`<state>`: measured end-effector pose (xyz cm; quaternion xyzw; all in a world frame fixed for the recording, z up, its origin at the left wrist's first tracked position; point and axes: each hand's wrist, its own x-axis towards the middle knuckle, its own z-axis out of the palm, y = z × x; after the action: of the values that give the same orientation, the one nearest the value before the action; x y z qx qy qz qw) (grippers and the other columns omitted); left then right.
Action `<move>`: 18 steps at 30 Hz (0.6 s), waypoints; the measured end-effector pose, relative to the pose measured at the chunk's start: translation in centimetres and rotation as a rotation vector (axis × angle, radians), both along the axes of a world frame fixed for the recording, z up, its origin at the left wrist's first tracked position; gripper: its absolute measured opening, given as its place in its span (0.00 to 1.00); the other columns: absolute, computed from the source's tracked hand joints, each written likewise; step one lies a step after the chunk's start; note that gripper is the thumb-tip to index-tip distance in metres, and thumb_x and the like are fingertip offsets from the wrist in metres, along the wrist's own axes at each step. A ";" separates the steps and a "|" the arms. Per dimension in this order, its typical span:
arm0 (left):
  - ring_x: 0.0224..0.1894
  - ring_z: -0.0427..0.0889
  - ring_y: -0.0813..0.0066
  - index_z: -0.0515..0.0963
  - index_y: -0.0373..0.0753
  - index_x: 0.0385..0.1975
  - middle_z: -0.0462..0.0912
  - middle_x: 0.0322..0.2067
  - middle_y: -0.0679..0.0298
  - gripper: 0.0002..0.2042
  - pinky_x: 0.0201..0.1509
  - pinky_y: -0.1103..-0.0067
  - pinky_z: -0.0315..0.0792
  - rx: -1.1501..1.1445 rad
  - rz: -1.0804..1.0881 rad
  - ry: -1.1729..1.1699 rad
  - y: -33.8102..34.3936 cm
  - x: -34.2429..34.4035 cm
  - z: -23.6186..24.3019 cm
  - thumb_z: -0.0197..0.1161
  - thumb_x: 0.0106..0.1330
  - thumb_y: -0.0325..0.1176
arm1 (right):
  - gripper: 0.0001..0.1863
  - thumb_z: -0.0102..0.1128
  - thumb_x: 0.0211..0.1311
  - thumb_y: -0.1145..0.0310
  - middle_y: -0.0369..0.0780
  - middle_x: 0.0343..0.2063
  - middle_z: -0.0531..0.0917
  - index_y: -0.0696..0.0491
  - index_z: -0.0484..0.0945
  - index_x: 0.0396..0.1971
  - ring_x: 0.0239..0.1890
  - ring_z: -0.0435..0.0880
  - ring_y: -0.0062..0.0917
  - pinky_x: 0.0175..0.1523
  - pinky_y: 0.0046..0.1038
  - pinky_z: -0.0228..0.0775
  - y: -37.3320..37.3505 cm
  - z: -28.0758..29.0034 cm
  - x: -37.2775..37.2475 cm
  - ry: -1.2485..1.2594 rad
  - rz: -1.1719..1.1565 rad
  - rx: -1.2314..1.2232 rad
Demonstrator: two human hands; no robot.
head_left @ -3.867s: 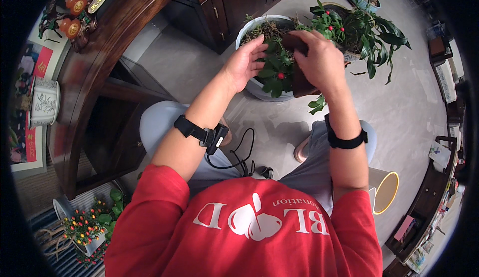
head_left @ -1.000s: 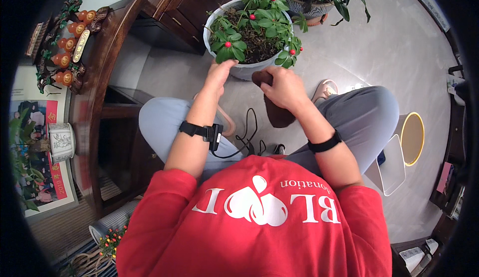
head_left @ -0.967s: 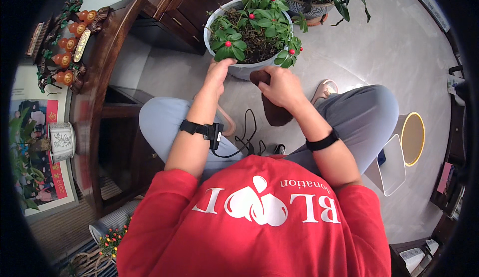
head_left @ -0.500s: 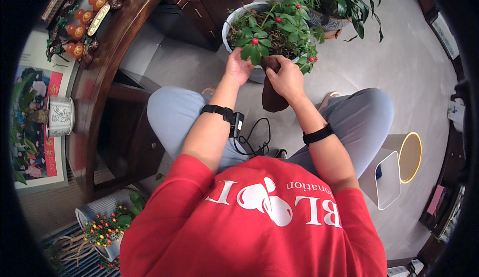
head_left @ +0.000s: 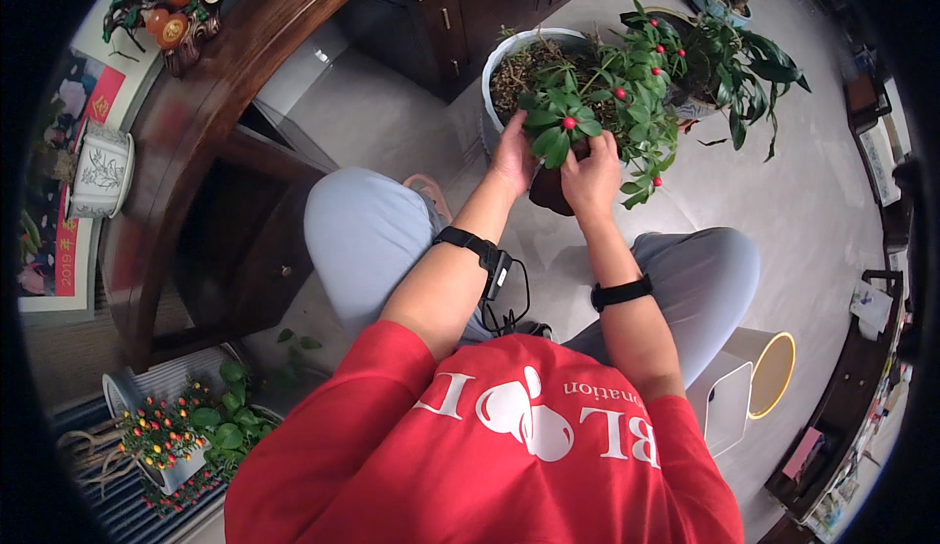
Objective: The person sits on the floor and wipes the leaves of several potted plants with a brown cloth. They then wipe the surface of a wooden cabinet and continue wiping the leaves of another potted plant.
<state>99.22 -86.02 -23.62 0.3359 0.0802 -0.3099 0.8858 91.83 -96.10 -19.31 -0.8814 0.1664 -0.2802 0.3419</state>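
Observation:
A potted plant (head_left: pixel 641 118) with glossy green leaves and red berries grows in a pale round pot (head_left: pixel 493 103) ahead of me. My left hand (head_left: pixel 512 162) is at the near-left side of a leaf cluster (head_left: pixel 565 131) topped by one red berry. Its fingers close at the leaves, which partly hide the fingertips. To its right, my right hand (head_left: pixel 592 180) grips a dark brown cloth (head_left: pixel 550 191) just below the same leaves. The cloth hangs between my two hands, mostly tucked under the foliage.
Another leafy plant (head_left: pixel 769 69) stands to the right of the pot. Dark wooden furniture (head_left: pixel 211 123) curves along the left. Two bins (head_left: pixel 774 376) stand by my right knee. A plant with small red and yellow fruits (head_left: pixel 166 436) is at lower left. A black cable (head_left: pixel 504 321) hangs from my left wrist strap.
The view has shifted, so the pot appears farther right. My hands have come closer together at the leaf cluster. The brown cloth, earlier hanging long, is now bunched and tucked under the leaves.

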 end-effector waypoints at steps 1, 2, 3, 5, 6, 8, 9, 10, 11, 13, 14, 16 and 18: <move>0.58 0.75 0.69 0.73 0.45 0.59 0.79 0.55 0.65 0.24 0.64 0.71 0.66 -0.007 0.002 -0.040 0.0 -0.1 -0.1 0.47 0.72 0.53 | 0.17 0.68 0.52 0.66 0.42 0.37 0.80 0.52 0.80 0.43 0.39 0.81 0.43 0.43 0.38 0.73 0.1 0.1 0.2 -0.033 -0.005 0.017; 0.58 0.75 0.69 0.73 0.46 0.60 0.79 0.55 0.66 0.25 0.64 0.71 0.65 0.015 0.018 -0.062 -0.1 -0.2 -0.1 0.48 0.71 0.54 | 0.16 0.68 0.52 0.67 0.42 0.36 0.79 0.52 0.80 0.42 0.37 0.81 0.42 0.42 0.37 0.73 0.2 0.1 0.4 -0.064 -0.017 0.043; 0.58 0.75 0.70 0.73 0.46 0.59 0.79 0.55 0.67 0.26 0.64 0.71 0.65 0.069 0.024 -0.060 -0.1 -0.4 -0.1 0.50 0.69 0.55 | 0.16 0.68 0.51 0.68 0.42 0.35 0.79 0.52 0.80 0.42 0.36 0.80 0.41 0.42 0.36 0.73 0.3 0.3 0.5 -0.068 -0.011 0.040; 0.58 0.74 0.70 0.73 0.47 0.60 0.79 0.55 0.68 0.27 0.65 0.70 0.60 0.100 0.041 -0.077 0.0 -0.4 -0.2 0.51 0.69 0.58 | 0.15 0.67 0.52 0.68 0.42 0.34 0.79 0.54 0.79 0.41 0.35 0.80 0.41 0.42 0.36 0.72 0.2 0.6 0.4 -0.108 -0.024 0.012; 0.58 0.73 0.71 0.72 0.47 0.61 0.79 0.56 0.68 0.28 0.65 0.71 0.58 0.128 0.041 -0.094 0.0 -0.4 -0.2 0.50 0.69 0.58 | 0.15 0.67 0.53 0.67 0.43 0.33 0.79 0.55 0.79 0.40 0.35 0.80 0.41 0.42 0.36 0.72 0.1 0.8 0.2 -0.119 -0.024 0.010; 0.53 0.76 0.73 0.73 0.47 0.59 0.80 0.53 0.68 0.27 0.64 0.72 0.59 0.170 0.033 -0.100 0.2 0.0 -0.4 0.51 0.69 0.58 | 0.14 0.66 0.53 0.64 0.45 0.32 0.80 0.57 0.78 0.36 0.35 0.80 0.44 0.42 0.38 0.71 -0.2 1.2 -0.5 -0.015 -0.093 0.020; 0.51 0.77 0.74 0.74 0.46 0.59 0.81 0.52 0.68 0.27 0.64 0.72 0.59 0.198 0.040 -0.108 0.3 0.3 -0.5 0.51 0.69 0.58 | 0.15 0.67 0.53 0.63 0.45 0.35 0.80 0.56 0.78 0.37 0.38 0.80 0.44 0.43 0.40 0.72 -0.5 1.3 -0.9 0.138 -0.102 -0.018; 0.49 0.77 0.75 0.75 0.46 0.58 0.82 0.51 0.68 0.26 0.62 0.73 0.60 0.170 0.036 -0.098 0.3 0.4 -0.8 0.51 0.69 0.57 | 0.16 0.67 0.52 0.62 0.44 0.38 0.80 0.56 0.79 0.38 0.41 0.81 0.44 0.44 0.41 0.73 -0.6 1.4 -1.3 0.264 -0.114 -0.054; 0.47 0.78 0.76 0.75 0.46 0.57 0.82 0.49 0.68 0.26 0.61 0.73 0.61 0.150 0.048 -0.096 0.2 0.5 -1.0 0.52 0.69 0.57 | 0.17 0.68 0.52 0.62 0.45 0.39 0.81 0.56 0.78 0.38 0.41 0.81 0.45 0.45 0.41 0.73 -0.7 1.4 -1.7 0.295 -0.059 -0.046; 0.43 0.78 0.79 0.76 0.46 0.55 0.82 0.49 0.69 0.24 0.57 0.76 0.64 0.092 0.055 -0.118 0.1 0.8 -1.7 0.52 0.69 0.55 | 0.18 0.68 0.51 0.63 0.47 0.40 0.81 0.58 0.78 0.40 0.43 0.81 0.47 0.47 0.41 0.73 -0.7 1.0 -2.2 0.340 0.031 -0.028; 0.43 0.78 0.79 0.76 0.46 0.55 0.82 0.49 0.69 0.23 0.57 0.76 0.64 0.114 0.059 -0.102 0.0 0.8 -1.9 0.52 0.70 0.55 | 0.18 0.68 0.51 0.64 0.47 0.41 0.81 0.58 0.78 0.40 0.43 0.80 0.47 0.47 0.41 0.74 -0.7 0.8 -2.2 0.307 0.086 -0.046; 0.44 0.77 0.81 0.76 0.46 0.55 0.82 0.49 0.70 0.23 0.57 0.77 0.65 0.162 0.030 -0.036 -0.2 0.9 -2.4 0.52 0.70 0.54 | 0.19 0.68 0.51 0.65 0.49 0.43 0.81 0.59 0.78 0.41 0.44 0.80 0.48 0.48 0.41 0.74 -0.4 0.2 -1.8 0.247 0.210 -0.073; 0.47 0.77 0.81 0.76 0.45 0.56 0.82 0.50 0.69 0.23 0.58 0.77 0.65 0.116 0.052 -0.044 -0.4 0.7 -2.5 0.51 0.70 0.53 | 0.18 0.68 0.50 0.66 0.50 0.43 0.80 0.58 0.79 0.41 0.44 0.80 0.49 0.48 0.41 0.73 -0.1 -0.4 -1.0 0.119 0.215 -0.054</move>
<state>99.95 -86.40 -26.11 0.3912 0.0871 -0.2739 0.8743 90.79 -96.18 -19.68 -0.9182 0.0832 -0.1934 0.3356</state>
